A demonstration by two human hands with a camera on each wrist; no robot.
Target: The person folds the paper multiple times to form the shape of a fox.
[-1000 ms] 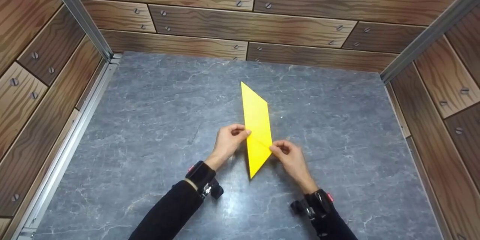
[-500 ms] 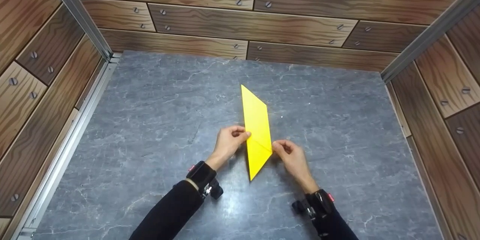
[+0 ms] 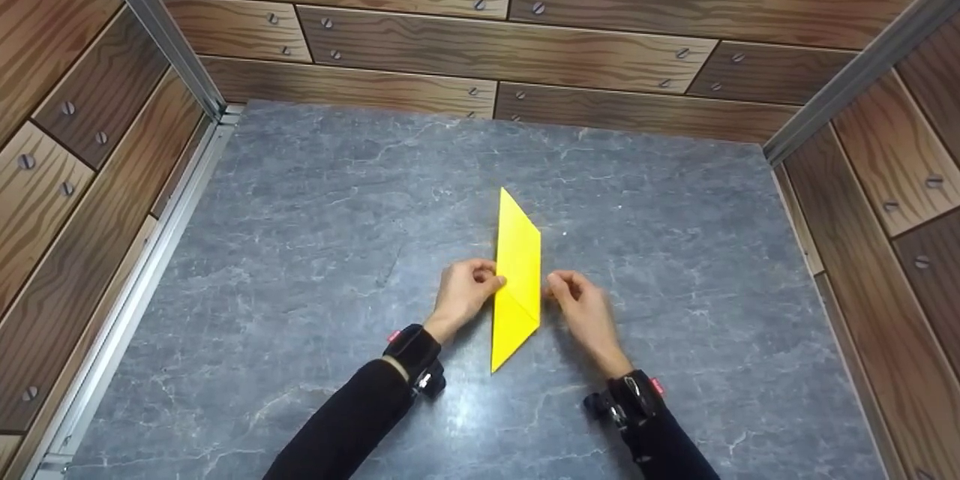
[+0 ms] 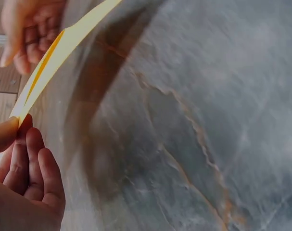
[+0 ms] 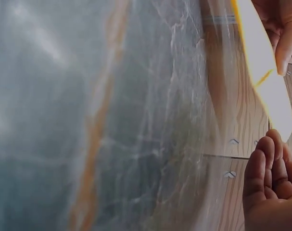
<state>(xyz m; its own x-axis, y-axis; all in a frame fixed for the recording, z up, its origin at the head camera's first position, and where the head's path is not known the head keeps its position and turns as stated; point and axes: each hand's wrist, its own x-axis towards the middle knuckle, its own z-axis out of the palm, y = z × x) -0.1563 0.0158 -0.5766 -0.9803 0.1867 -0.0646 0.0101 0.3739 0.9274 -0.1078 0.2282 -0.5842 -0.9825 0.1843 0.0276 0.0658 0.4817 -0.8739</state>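
Note:
A folded sheet of yellow paper [image 3: 519, 270], a long slanted four-sided shape with a diagonal fold line near its lower end, is held up over the grey table. My left hand [image 3: 466, 291] pinches its left long edge between thumb and forefinger; the left wrist view shows the paper [image 4: 73, 43] edge-on, its layers slightly parted. Beside the right edge is my right hand [image 3: 589, 315], fingers loosely bent, a small gap separating it from the paper in the head view. In the right wrist view its fingertips [image 5: 274, 137] overlap the paper's end.
The table [image 3: 337, 187] has a grey marbled top. Wood-patterned panels [image 3: 420, 37] wall it at the back, left and right, with metal rails [image 3: 161, 30] at the corners. Black straps with small cameras [image 3: 634, 401] sit on both wrists.
The right hand has let go of the paper's right edge and now sits apart from it. My left hand has brought the paper slightly nearer and turned it a little.

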